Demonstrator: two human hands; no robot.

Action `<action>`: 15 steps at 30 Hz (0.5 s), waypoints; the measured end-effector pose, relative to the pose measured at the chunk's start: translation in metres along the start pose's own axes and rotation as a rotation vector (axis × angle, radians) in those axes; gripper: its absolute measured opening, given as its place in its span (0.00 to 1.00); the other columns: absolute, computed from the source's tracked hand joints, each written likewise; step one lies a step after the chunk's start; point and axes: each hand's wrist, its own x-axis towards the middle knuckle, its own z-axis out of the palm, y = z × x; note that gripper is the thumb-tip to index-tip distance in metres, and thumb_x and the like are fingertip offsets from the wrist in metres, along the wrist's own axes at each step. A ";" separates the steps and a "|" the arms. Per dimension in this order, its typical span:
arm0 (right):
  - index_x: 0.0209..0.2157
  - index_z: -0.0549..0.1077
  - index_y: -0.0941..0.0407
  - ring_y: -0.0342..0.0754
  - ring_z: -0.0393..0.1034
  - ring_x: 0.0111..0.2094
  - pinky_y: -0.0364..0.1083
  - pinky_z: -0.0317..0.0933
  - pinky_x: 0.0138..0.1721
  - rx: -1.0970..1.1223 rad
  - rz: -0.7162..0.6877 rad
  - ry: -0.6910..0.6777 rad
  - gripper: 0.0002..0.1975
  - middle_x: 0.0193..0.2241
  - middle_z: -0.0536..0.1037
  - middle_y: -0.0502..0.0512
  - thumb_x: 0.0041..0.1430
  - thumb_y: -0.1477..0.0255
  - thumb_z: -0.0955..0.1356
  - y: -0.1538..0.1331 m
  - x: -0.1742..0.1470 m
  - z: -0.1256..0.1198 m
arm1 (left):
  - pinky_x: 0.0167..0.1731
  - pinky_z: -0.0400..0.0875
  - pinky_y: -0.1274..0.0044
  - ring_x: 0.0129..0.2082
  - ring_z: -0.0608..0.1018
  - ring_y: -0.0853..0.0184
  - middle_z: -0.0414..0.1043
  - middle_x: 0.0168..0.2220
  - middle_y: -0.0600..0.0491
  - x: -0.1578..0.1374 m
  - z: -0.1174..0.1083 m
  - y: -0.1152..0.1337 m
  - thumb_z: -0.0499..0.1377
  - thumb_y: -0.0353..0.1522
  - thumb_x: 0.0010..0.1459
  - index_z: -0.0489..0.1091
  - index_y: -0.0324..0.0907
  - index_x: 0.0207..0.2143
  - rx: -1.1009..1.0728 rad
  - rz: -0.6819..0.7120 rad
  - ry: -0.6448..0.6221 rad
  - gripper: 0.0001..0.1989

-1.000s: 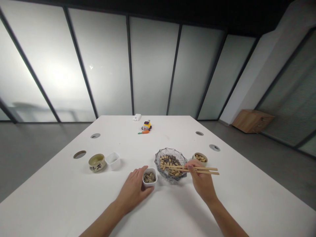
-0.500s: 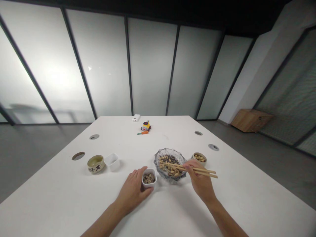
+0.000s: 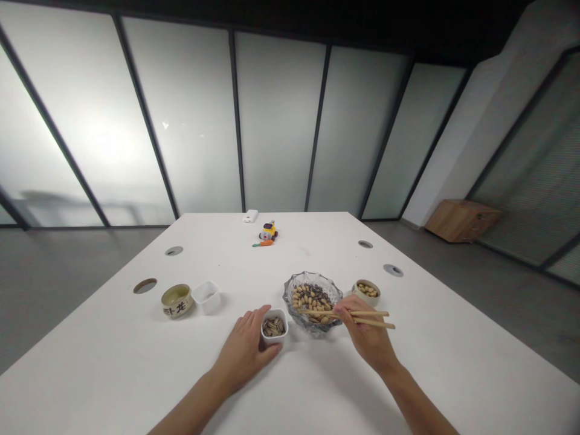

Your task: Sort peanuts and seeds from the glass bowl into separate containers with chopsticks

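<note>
My left hand is wrapped round the left side of a small white cup, which stands on the table and holds striped sunflower seeds. In my right hand is a pair of wooden chopsticks. Their tips reach into a scalloped glass bowl, low over its near side. Pale nuts that look like pistachios lie in that bowl, mixed with dark seeds. Whether the tips pinch anything is too small to tell. Behind my right hand stands a small ceramic bowl of similar pale nuts.
On the left stand a ceramic bowl with dark characters and a white square cup. Farther back lie a yellow toy car, an orange toy carrot and a white device. Round holes pierce the white table.
The chopstick tips have moved toward the near side of the glass bowl, and the chopsticks have shifted slightly left with my right hand. My left hand stays on the cup.
</note>
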 end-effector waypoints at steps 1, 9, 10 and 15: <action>0.28 0.80 0.52 0.51 0.75 0.31 0.49 0.71 0.35 0.005 0.007 0.005 0.20 0.28 0.80 0.56 0.69 0.55 0.68 0.001 0.000 0.000 | 0.60 0.66 0.60 0.58 0.75 0.48 0.73 0.59 0.42 0.000 0.000 0.000 0.66 0.38 0.58 0.63 0.44 0.66 0.001 0.001 0.000 0.35; 0.27 0.80 0.53 0.51 0.76 0.32 0.49 0.75 0.33 0.068 0.081 0.187 0.23 0.29 0.80 0.56 0.66 0.50 0.69 0.005 0.005 -0.006 | 0.60 0.66 0.60 0.58 0.75 0.48 0.74 0.58 0.42 0.001 0.002 -0.001 0.66 0.37 0.58 0.62 0.43 0.66 0.018 0.008 0.000 0.35; 0.27 0.80 0.53 0.51 0.76 0.32 0.49 0.76 0.33 0.139 0.111 0.223 0.23 0.29 0.80 0.56 0.65 0.50 0.70 0.004 0.005 -0.004 | 0.60 0.66 0.60 0.57 0.75 0.48 0.74 0.58 0.42 0.001 0.002 -0.001 0.66 0.37 0.58 0.62 0.44 0.66 0.022 0.007 0.003 0.35; 0.28 0.80 0.54 0.50 0.76 0.28 0.49 0.76 0.28 0.437 0.232 0.200 0.21 0.30 0.78 0.55 0.63 0.51 0.72 -0.004 -0.005 0.012 | 0.58 0.68 0.61 0.56 0.76 0.49 0.75 0.56 0.42 0.000 0.000 0.001 0.67 0.38 0.58 0.63 0.44 0.66 0.024 0.003 0.012 0.35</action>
